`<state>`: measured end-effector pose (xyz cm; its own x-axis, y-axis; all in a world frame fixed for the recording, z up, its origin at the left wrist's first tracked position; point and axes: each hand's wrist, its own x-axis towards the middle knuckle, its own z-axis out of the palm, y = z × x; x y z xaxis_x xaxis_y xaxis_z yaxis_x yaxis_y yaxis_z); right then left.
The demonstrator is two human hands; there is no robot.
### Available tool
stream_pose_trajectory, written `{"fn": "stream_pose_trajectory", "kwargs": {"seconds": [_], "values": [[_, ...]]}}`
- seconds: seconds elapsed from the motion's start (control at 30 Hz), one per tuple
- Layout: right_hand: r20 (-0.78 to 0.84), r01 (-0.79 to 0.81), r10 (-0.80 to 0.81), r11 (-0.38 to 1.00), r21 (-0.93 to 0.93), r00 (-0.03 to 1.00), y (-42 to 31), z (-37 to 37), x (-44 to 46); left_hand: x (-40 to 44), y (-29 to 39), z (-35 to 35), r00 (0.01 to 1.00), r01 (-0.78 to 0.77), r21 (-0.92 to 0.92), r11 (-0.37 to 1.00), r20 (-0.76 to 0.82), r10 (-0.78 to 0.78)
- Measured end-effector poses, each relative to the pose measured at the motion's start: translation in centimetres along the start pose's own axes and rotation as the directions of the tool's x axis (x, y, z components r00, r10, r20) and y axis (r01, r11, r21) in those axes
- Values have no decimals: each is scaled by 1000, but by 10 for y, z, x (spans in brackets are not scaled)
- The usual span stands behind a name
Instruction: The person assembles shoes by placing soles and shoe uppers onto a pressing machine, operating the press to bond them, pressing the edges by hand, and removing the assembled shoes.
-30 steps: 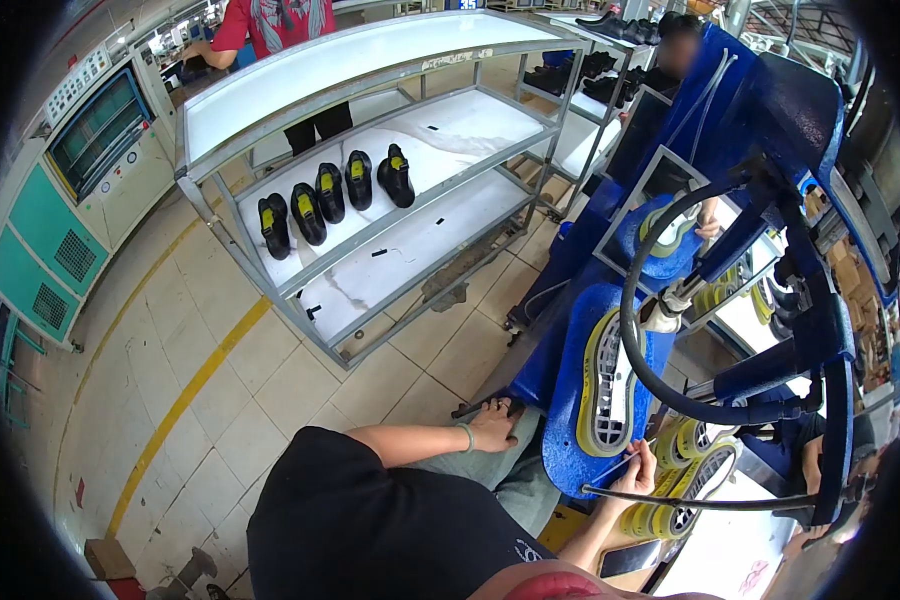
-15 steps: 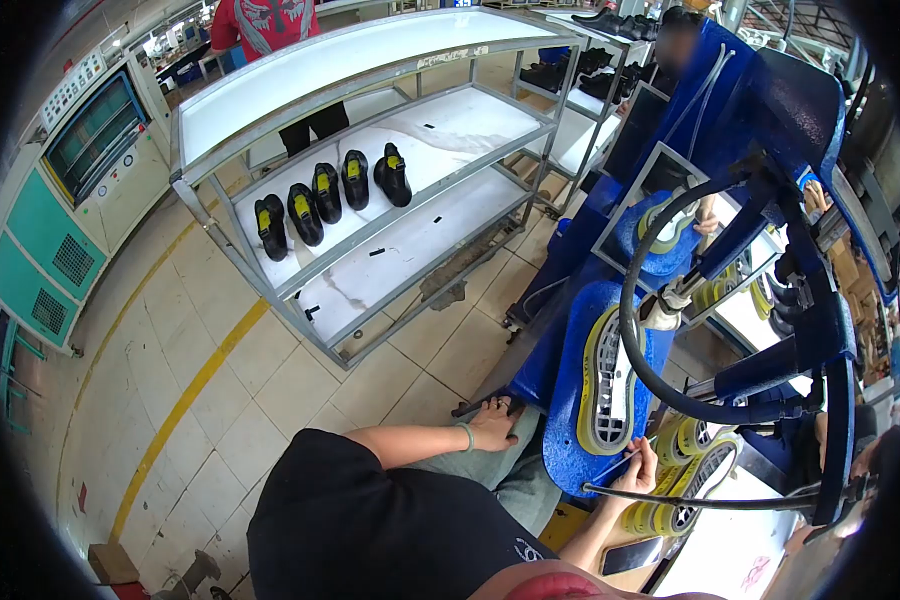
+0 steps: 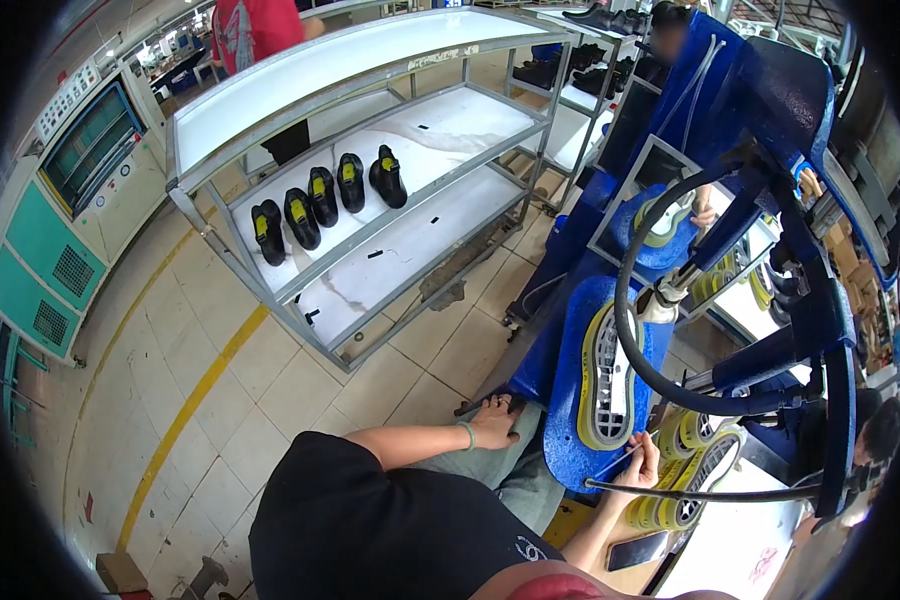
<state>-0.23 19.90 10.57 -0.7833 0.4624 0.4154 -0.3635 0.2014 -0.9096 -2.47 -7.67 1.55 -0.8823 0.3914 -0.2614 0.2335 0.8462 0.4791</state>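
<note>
My left hand [image 3: 492,422], with a ring and a bracelet at the wrist, lies flat with its fingers spread on my thigh. It holds nothing. My right hand [image 3: 642,464] is closed in a pinch on a thin stick [image 3: 617,464] beside the lower end of a shoe sole [image 3: 606,385]. The sole has a yellow-green rim and a grey and white gridded inside, and lies on a blue machine pad [image 3: 560,452]. Just right of that hand are several more such soles [image 3: 712,470], some stacked. A thin black hose [image 3: 710,495] passes across in front of the wrist.
A dark hose [image 3: 625,330] curves over the sole from the blue machine [image 3: 785,370]. On a metal rack [image 3: 325,270] stand several black shoes [image 3: 322,197]. A phone [image 3: 637,550] lies by my right forearm. A person in red [image 3: 260,35] stands behind the rack.
The person in red behind the rack has shifted and turned. My view has moved slightly. Both of my hands stay in nearly the same places.
</note>
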Motion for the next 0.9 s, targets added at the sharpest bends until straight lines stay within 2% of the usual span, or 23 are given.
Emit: {"fn": "stream_pose_trajectory", "kwargs": {"seconds": [0.23, 0.3, 0.6, 0.9], "values": [[7, -1, 1, 1000, 15, 1000, -3, 0, 0, 1, 0, 2, 1000, 9, 2, 1000, 1, -9], [12, -5, 5, 1000, 11, 1000, -6, 1, 0, 3, -1, 4, 1000, 12, 53, 998, 27, -13], [17, -7, 7, 1000, 4, 1000, -5, 0, 0, 1, 0, 2, 1000, -4, 33, 999, -14, 4], [-1, -9, 9, 1000, 18, 1000, -12, 5, 0, -2, 0, -3, 1000, 12, 49, 999, 12, -13]]}}
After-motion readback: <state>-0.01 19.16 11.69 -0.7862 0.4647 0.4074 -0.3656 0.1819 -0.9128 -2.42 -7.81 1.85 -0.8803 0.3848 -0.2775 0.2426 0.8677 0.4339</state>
